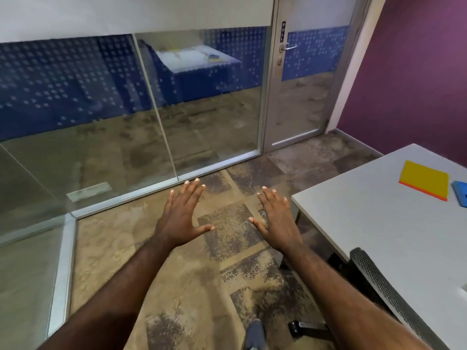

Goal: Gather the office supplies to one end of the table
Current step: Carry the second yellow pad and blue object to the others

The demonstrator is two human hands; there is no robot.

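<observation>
A white table (374, 213) stands at the right. On it lies a yellow pad with an orange edge (425, 178), and a blue object (461, 192) is cut off by the frame's right border. My left hand (183, 214) and my right hand (276, 221) are stretched out over the carpet, palms down, fingers spread, holding nothing. Both hands are left of the table and touch none of the supplies. A small white thing (463, 290) shows at the table's right edge.
A black mesh office chair (386, 296) stands against the table's near side, its wheeled base (303, 327) on the carpet. A glass partition (126, 117) and a glass door (300, 79) close the room ahead. A purple wall (409, 72) is behind the table. A shoe (255, 334) shows below.
</observation>
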